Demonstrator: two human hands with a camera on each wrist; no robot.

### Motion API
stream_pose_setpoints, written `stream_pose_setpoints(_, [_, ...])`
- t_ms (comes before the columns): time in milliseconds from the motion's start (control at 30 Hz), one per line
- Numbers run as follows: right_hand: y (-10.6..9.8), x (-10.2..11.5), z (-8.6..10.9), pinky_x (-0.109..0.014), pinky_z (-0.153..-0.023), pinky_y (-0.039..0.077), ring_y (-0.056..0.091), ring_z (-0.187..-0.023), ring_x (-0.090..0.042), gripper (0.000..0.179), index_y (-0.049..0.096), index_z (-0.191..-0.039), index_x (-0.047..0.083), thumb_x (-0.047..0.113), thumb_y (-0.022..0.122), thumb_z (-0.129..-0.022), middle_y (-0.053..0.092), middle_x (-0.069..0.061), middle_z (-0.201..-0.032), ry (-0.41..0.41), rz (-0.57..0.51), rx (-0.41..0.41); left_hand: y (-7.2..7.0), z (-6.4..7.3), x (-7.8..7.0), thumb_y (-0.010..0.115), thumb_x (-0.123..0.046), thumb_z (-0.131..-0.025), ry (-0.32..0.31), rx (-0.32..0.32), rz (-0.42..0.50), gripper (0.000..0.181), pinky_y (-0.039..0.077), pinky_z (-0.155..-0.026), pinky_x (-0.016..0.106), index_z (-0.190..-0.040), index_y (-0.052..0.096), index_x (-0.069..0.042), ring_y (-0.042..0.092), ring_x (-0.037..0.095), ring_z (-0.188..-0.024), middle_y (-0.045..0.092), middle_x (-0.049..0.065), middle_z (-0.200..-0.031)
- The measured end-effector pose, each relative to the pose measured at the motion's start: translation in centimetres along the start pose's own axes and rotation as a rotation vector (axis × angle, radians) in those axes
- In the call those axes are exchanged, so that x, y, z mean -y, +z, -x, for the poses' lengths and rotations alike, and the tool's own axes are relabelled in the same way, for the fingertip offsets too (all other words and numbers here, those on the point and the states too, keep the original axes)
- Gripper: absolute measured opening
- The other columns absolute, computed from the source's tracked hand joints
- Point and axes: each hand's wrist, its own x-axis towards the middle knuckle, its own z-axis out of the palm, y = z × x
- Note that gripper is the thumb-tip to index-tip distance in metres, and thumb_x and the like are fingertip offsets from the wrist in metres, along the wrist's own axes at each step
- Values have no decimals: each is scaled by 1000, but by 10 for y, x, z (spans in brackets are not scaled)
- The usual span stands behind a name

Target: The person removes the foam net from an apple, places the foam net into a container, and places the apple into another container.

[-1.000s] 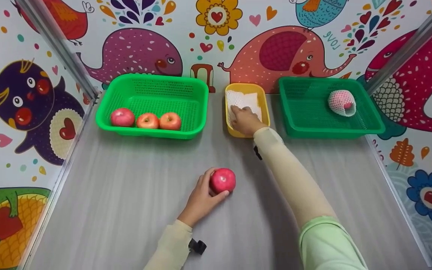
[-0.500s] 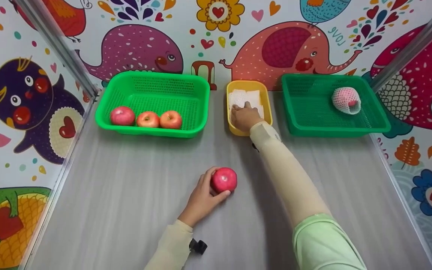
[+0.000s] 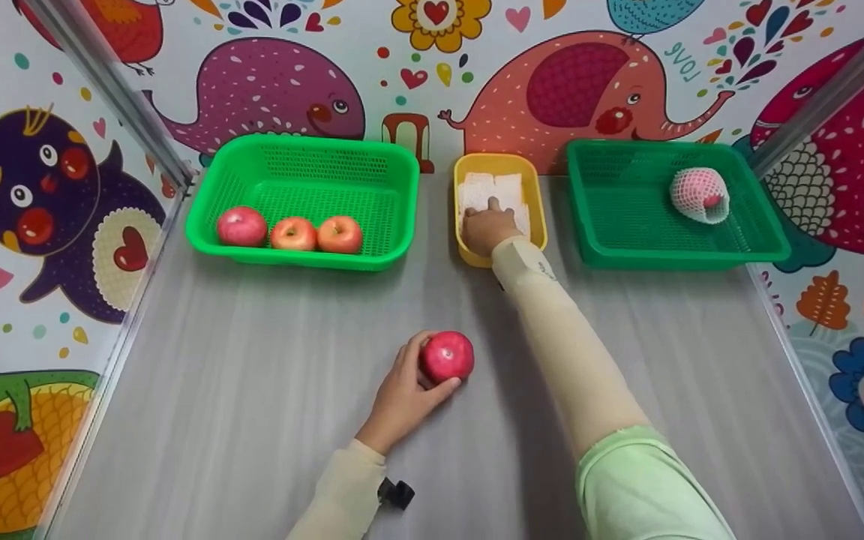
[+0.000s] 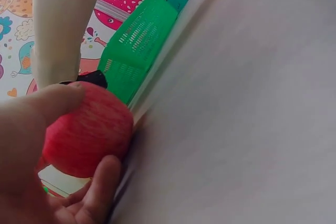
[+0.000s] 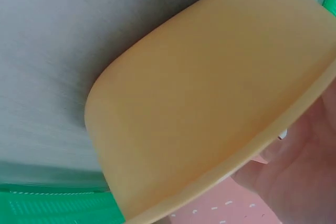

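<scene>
In the head view, my left hand [image 3: 400,401] grips a red apple [image 3: 448,355] on the table, thumb on the near side and fingers on the far side. The left wrist view shows the same apple [image 4: 92,132] between thumb and fingers. My right hand [image 3: 489,229] reaches into a small yellow basket [image 3: 540,206] and touches white foam nets [image 3: 508,187] lying there. One finger points forward over the nets; the other fingertips are hidden. From the right wrist view, the basket's wall [image 5: 199,98] covers most of the hand's work.
A bright green basket [image 3: 394,161] at the left holds red apples [image 3: 242,226]. At the right, a darker green basket [image 3: 649,262] contains an apple in a pink foam net [image 3: 700,195]. A patterned wall [image 3: 417,90] stands behind the baskets.
My right hand has drawn slightly back toward the near end of the yellow basket, and the foam nets under it have shifted. The left hand keeps its hold on the apple.
</scene>
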Motion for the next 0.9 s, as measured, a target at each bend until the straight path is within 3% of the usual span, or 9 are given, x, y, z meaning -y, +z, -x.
stream_pose_setpoints(133, [-1,3,4,-71,-116,35,34,-148,-49,51,48,-160,-3,22,38,-116,59,-23,-152,-8,15,-37,1,-2,-1,90,-36,-92,14,-56,32,74,58,-86,40,-153,50,-22,61,19,-97,57,4,-142])
stream_pose_setpoints(300, [1,4,3,-71,-114,36,34,-147,-50,51,49,-160,-2,20,37,-116,57,-22,-155,2,-3,-44,-3,-6,-5,89,-34,-92,4,-65,87,73,58,-85,41,-152,50,-18,61,21,-97,59,7,-138])
stream_pose_setpoints(433, [2,5,3,-72,-116,33,33,-148,-49,50,48,-160,-1,21,39,-116,54,-19,-158,9,-21,-45,-13,-7,-14,88,-37,-93,-15,-81,103,76,57,-90,43,-152,46,-17,60,23,-109,60,8,-137])
stream_pose_setpoints(633, [4,7,0,-72,-118,31,30,-150,-49,51,48,-161,-2,19,38,-115,56,-22,-156,14,-25,-39,-52,-14,-35,88,-34,-93,8,-146,129,76,59,-93,44,-152,45,-12,60,27,-120,60,10,-137])
stream_pose_setpoints(800, [6,3,-1,-73,-118,30,28,-153,-50,51,46,-162,-2,20,38,-116,53,-21,-159,24,-17,-31,-93,-26,-48,89,-29,-94,68,-188,154,73,60,-93,42,-151,48,-10,60,27,-122,59,9,-142])
stream_pose_setpoints(900, [5,2,-1,-73,-119,30,29,-152,-50,51,46,-162,-2,21,39,-117,52,-19,-161,15,-24,-41,-122,-35,-56,89,-26,-94,102,-218,116,73,60,-93,46,-150,47,-7,59,30,-122,58,12,-144])
